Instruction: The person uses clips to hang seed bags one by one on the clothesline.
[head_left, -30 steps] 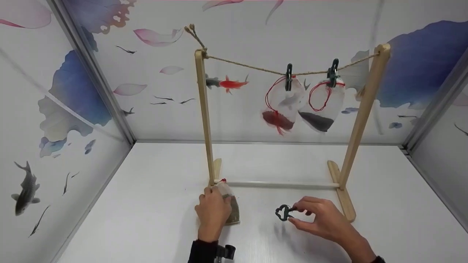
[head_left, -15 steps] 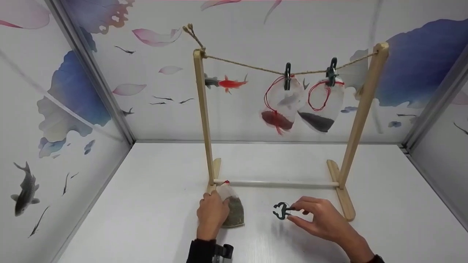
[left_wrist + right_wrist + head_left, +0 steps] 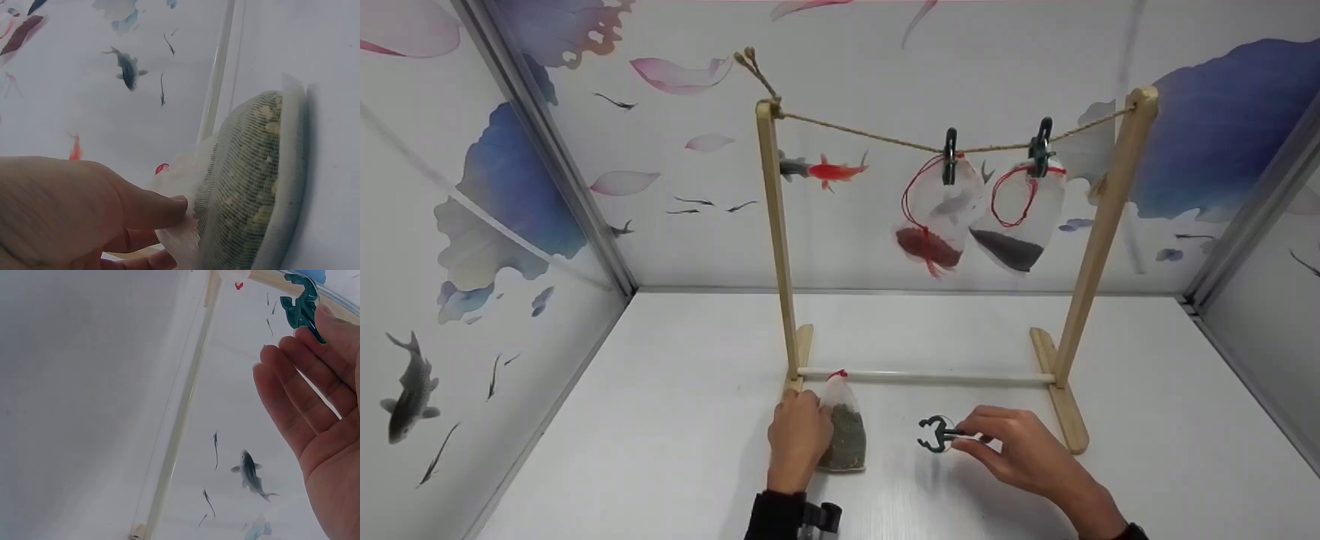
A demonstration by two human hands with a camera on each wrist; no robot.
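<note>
Between thumb and fingers, my left hand (image 3: pixel 800 435) pinches the side of a small mesh drawstring bag (image 3: pixel 846 439) with a greenish dried filling. The bag stands nearly upright at the table, its red-tipped top near the white crossbar. The left wrist view shows the thumb pressed on the pale upper part of the bag (image 3: pixel 242 185); the fingertips behind are partly hidden. My right hand (image 3: pixel 1024 446) pinches the handles of a dark green plastic clip (image 3: pixel 936 435), its jaws spread apart and pointing left. In the right wrist view the clip (image 3: pixel 302 306) sits between thumb and forefinger.
A wooden rack (image 3: pixel 780 240) stands ahead, a twine line (image 3: pixel 862 135) sagging between its posts. Two clips hold a reddish-filled bag (image 3: pixel 930 244) and a dark-filled bag (image 3: pixel 1012 251) on the right half. The low white crossbar (image 3: pixel 930 376) lies just beyond my hands.
The greenish bag has turned more upright and shifted slightly right in my left hand. The clip's jaws, together a second ago, are now apart. The right hand has barely moved.
</note>
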